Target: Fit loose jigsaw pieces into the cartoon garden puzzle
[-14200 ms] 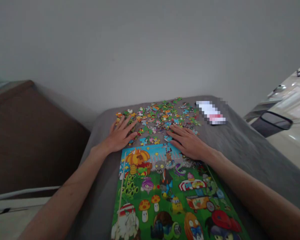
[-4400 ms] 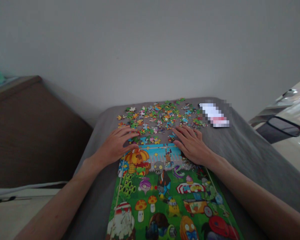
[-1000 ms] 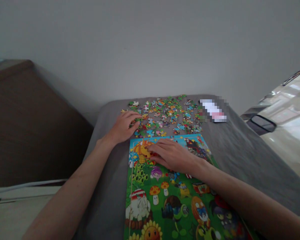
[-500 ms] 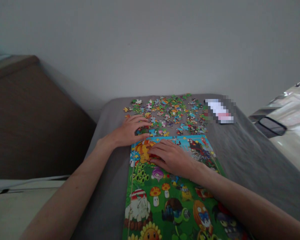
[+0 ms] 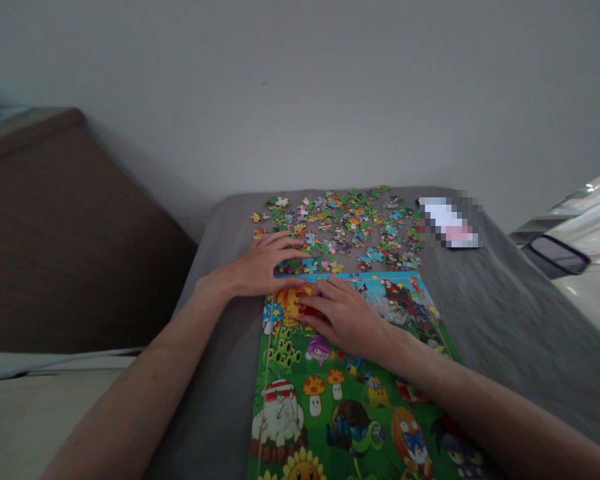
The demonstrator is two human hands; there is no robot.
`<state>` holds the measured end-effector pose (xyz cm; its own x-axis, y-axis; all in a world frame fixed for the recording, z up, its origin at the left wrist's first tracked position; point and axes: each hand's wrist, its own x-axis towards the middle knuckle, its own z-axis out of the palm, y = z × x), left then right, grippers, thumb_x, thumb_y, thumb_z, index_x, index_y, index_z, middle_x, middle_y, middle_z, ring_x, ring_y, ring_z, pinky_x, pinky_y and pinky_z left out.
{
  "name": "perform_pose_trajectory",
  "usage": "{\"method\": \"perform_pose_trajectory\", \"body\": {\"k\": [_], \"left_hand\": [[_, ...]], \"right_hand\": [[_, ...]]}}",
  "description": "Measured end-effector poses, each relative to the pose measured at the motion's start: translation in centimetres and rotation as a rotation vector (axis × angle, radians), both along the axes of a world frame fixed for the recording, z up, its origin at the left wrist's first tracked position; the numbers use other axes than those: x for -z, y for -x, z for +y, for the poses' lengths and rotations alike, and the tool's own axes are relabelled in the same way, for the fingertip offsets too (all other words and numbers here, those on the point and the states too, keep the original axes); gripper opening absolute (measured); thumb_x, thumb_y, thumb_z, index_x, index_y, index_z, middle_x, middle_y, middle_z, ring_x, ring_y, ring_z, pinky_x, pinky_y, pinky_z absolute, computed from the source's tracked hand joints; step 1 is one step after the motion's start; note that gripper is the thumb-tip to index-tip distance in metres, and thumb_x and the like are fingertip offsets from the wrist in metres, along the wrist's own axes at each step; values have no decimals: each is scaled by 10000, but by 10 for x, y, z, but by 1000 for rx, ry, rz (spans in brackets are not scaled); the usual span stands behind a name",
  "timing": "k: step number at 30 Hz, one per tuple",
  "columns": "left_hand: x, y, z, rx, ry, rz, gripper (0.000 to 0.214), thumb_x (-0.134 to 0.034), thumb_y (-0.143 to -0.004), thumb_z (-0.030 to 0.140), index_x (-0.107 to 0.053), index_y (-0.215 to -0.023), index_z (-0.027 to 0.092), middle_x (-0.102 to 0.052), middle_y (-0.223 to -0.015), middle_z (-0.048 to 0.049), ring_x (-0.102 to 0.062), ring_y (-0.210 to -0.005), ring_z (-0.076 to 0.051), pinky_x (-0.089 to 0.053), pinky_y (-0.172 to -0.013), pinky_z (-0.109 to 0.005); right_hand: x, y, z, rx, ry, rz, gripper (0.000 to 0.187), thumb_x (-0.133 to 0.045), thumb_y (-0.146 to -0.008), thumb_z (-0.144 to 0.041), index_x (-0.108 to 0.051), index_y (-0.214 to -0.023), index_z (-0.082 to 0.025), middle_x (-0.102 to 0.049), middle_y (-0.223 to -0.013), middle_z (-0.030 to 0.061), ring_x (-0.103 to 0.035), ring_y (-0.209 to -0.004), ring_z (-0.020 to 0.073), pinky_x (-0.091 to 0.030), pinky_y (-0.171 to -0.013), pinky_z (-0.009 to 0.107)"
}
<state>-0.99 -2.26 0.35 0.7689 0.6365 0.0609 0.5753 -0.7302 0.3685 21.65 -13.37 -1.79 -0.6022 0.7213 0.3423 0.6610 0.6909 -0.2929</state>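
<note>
Left hand [image 5: 263, 270] lies open beside loose jigsaw pieces [image 5: 345, 230], light, thin card best pinched by the edges; right hand [image 5: 343, 320] curls on the puzzle board [image 5: 290, 427], any hold unclear.

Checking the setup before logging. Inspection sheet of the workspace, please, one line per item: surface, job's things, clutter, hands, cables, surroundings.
surface: grey blanket, wrinkled, under everything
job's things: jigsaw pieces scattered loose; cartoon picture sheet lying flat just nearer the camera
clutter: blurred object on the blanket, right of the pieces; identity cannot be told
hands: left hand flat at the near edge of the pieces, holding nothing visible; right hand on the sheet, fingers curled, any grip unclear
cables: nothing seen
surroundings: pale wall behind; brown panel left; dark-rimmed oval thing right
</note>
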Motion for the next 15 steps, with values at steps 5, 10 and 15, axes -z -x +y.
{"method": "perform_pose_trajectory", "body": {"k": [5, 10, 15], "left_hand": [[2, 3, 1, 12, 15, 43, 659, -584, -909, 759, -623, -1420, 344, -458, -1638, -32, -258, -1571, -342, -188, -1276, -588], [2, 3, 2, 9, 26, 19, 619, -677, -887, 695, -635, -1408, 364, -483, -1620, -27, -276, -1569, -346, -204, -1276, -596], [2, 3, 1, -3, 12, -6, 589, -688, -883, 685, -648, -1389, 386, -512, -1599, -17, -302, -1561, -350, -226, -1270, -603]], "right_hand": [[1, 1, 2, 24, 8, 24, 207, -684, -987, -379, -729, -1059, -190, -703, -998, 74, -617, -954, 249, -525, -869, 401], [3, 3, 4, 65, -24, 20, 193, -661, -997, -377, -720, -1045, -200, -692, -981, 82, -617, -958, 256, -531, -859, 411], [3, 4, 5, 77, -45, 18, 237, -650, -1004, -395, -723, -1129, -207, -696, -1007, 86, -615, -975, 265, -528, -868, 415]]}}
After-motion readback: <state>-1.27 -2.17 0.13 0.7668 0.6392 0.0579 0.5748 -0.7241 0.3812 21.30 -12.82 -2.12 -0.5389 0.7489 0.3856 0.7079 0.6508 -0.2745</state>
